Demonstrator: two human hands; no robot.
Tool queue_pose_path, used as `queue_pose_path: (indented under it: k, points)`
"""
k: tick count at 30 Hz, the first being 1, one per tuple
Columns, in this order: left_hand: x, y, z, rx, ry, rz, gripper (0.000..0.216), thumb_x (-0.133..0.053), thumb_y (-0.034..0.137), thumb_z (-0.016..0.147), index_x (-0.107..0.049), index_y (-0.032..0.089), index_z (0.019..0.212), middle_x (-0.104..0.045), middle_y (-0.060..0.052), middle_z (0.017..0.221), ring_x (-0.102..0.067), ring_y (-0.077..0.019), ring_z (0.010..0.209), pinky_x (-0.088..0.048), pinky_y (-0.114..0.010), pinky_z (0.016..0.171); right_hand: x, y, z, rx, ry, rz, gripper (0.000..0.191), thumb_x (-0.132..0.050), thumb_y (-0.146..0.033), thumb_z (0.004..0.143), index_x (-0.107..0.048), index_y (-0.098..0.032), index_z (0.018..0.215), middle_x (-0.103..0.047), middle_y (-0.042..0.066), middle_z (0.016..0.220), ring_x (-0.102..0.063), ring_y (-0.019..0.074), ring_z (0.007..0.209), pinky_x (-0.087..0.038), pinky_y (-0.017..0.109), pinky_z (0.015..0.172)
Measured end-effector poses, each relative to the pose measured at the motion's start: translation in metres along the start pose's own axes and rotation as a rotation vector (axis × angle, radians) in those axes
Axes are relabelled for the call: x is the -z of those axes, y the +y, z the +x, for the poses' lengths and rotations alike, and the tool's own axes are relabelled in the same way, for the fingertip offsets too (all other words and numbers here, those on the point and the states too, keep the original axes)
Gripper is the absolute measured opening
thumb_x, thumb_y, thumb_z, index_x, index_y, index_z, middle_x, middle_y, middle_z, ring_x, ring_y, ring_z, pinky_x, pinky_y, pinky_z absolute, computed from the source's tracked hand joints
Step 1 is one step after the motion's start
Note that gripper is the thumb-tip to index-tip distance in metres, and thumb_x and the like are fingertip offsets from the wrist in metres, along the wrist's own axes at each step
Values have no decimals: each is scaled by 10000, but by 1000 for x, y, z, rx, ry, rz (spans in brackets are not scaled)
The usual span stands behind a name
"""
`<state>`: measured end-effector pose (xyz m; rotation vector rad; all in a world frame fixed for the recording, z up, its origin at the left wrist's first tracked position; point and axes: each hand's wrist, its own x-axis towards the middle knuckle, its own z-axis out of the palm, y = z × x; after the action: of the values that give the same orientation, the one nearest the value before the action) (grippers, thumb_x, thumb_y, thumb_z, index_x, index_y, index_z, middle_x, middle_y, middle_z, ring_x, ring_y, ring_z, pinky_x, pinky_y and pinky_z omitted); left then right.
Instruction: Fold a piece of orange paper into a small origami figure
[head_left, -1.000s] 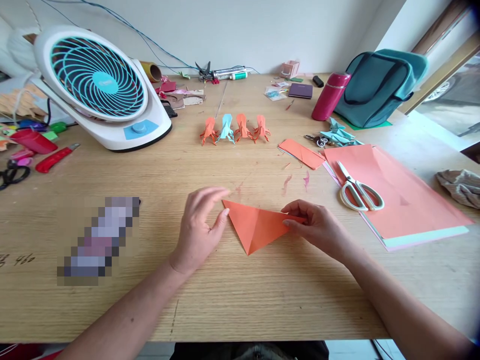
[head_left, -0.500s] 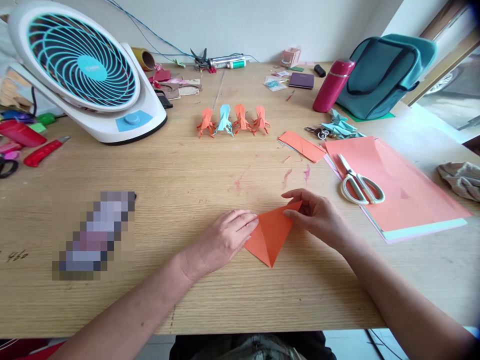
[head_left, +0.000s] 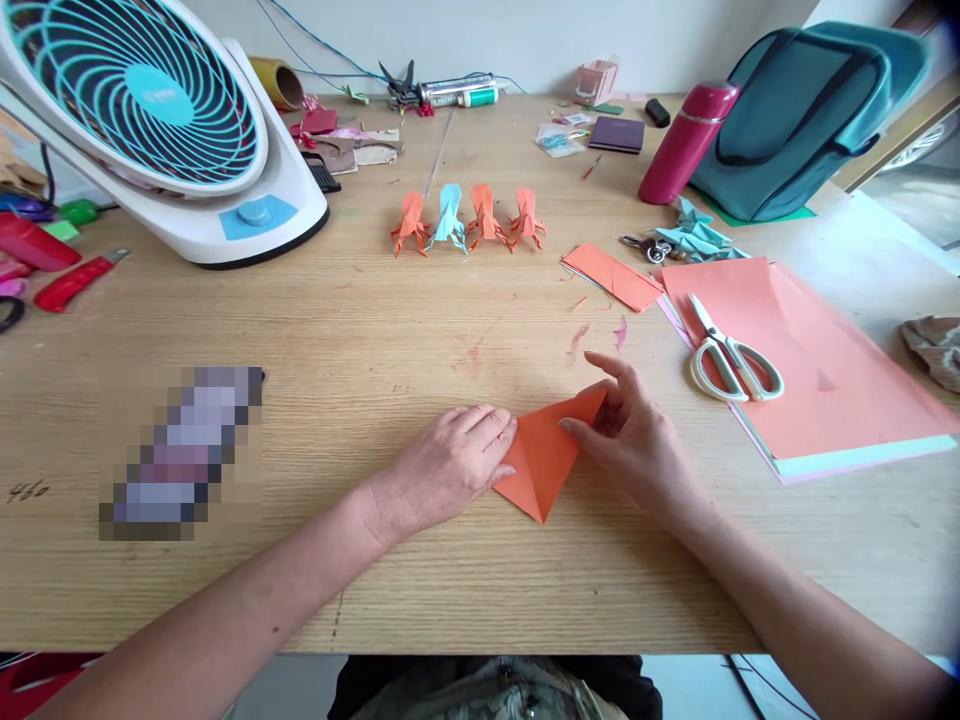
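Note:
A folded sheet of orange origami paper (head_left: 551,455) lies in front of me, its lower point toward the table's front edge. A crease runs down from its upper edge to that point. My left hand (head_left: 469,450) presses on its left part, fingers together and bent over it. With the thumb on top and some fingers behind, my right hand (head_left: 619,415) grips the raised right corner, its index finger stretched away. Beyond the hands stand several folded paper figures with thin legs, orange ones (head_left: 486,215) and a light blue one (head_left: 449,217).
White-handled scissors (head_left: 731,355) lie on large coloured sheets (head_left: 840,400) at the right. Cut orange strips (head_left: 613,276), keys (head_left: 649,246), a magenta bottle (head_left: 686,145) and a teal bag (head_left: 795,130) are behind. At left are a fan (head_left: 255,215), a red cutter (head_left: 75,283) and a blurred-out oblong object (head_left: 187,450).
My view has shifted slightly. The right hand's index finger has lifted and straightened away from the paper, while its thumb has slid a little inward. The left hand stays on the paper.

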<state>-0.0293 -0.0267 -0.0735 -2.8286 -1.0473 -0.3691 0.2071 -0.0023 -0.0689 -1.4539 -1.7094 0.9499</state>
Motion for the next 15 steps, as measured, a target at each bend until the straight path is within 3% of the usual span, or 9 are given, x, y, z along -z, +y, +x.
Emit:
queue_pose_path:
  k: [4, 9, 15]
  points:
    - [3, 0, 4, 15, -38, 1, 425, -630, 293, 922, -574, 29, 1251, -636, -153, 1173, -584, -280, 1089, -549, -412, 923, -3, 1, 1, -31, 2, 63, 638, -705, -306, 796, -466, -240, 1385, -550, -33, 743, -523, 157, 647, -448, 283, 588]
    - [3, -3, 3, 7, -57, -9, 449, -634, 288, 920, -561, 30, 1280, -640, -129, 1119, -573, -247, 1028, -545, -375, 925, -2, -1, -2, -101, -70, 6, 377, -674, -346, 822, -616, -221, 1173, -604, -22, 704, -551, 156, 627, -435, 269, 563]
    - [-1, -2, -1, 9, -41, -32, 455, -576, 278, 956, -522, 42, 1341, -638, -135, 1172, -569, -243, 1042, -551, -395, 930, -4, -4, -3, -28, -46, -227, 340, -654, -309, 830, -647, -218, 1157, -583, -38, 667, -502, 135, 566, -410, 266, 564]
